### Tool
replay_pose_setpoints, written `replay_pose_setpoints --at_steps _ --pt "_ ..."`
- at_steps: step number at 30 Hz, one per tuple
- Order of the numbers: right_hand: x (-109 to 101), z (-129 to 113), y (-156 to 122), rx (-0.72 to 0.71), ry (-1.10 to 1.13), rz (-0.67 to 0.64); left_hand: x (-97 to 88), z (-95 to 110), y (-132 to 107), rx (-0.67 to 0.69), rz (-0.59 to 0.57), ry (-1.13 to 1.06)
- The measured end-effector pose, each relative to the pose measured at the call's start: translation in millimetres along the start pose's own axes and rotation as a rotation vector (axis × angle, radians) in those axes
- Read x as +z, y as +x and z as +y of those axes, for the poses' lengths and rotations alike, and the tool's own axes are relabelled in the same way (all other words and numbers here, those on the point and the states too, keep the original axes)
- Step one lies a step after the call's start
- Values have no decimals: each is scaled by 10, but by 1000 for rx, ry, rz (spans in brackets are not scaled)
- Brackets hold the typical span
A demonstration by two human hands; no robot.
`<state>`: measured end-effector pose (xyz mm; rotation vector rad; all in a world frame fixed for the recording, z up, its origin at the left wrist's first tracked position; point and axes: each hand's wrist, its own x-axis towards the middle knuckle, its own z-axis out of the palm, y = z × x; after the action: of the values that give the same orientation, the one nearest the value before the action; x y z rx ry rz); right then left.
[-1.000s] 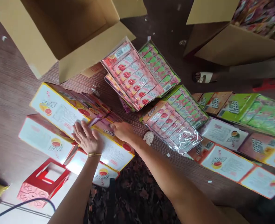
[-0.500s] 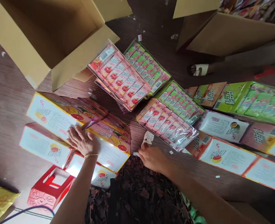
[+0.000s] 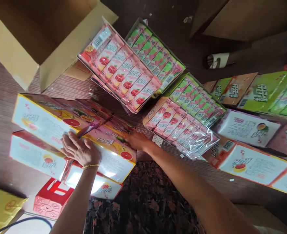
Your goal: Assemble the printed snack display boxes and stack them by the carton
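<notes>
My left hand (image 3: 78, 149) lies flat with fingers spread on the white top of a yellow-edged gift box (image 3: 45, 122) that stands open. My right hand (image 3: 137, 139) reaches to the box's far right flap (image 3: 120, 128), its fingers touching the flap edge; whether they grip it is hidden. Inside the open box I see pink and red drink packs (image 3: 84, 112). Right of my right hand lies a shrink-wrapped tray of pink cartons (image 3: 179, 128).
A large open cardboard carton (image 3: 36, 35) stands at the back left. More wrapped trays (image 3: 123, 70), pink and green, lie behind the box. Closed gift boxes (image 3: 253, 164) line the right. A red holder (image 3: 50, 198) sits near my left arm. Someone's sandalled foot (image 3: 217, 60) is far right.
My right hand has moved from near my lap back up to the box's right flap. My left hand has stayed on the box. The view has shifted.
</notes>
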<state>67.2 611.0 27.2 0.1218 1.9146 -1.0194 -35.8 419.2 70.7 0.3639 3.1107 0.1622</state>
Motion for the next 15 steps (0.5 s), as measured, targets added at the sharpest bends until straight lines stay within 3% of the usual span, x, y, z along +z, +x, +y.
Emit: replay_pose_setpoints --at_steps 3,5,8,10,12,13,15 --pt "241 250 -529 135 -31 -28 -7 23 2 2 5 -9" --pt "216 285 -539 206 -31 7 -11 34 4 15 4 -13" --pt "-29 130 23 202 5 77 -5 11 1 37 22 -10" --pt "-178 -4 533 112 33 90 8 -27 -5 68 35 -5" --pt "-204 -63 870 31 52 82 23 -66 -13 94 42 -4" --pt "-162 -48 918 11 56 73 29 -82 -18 98 46 -5" --pt "2 61 756 11 57 44 36 -100 -28 87 46 -12"
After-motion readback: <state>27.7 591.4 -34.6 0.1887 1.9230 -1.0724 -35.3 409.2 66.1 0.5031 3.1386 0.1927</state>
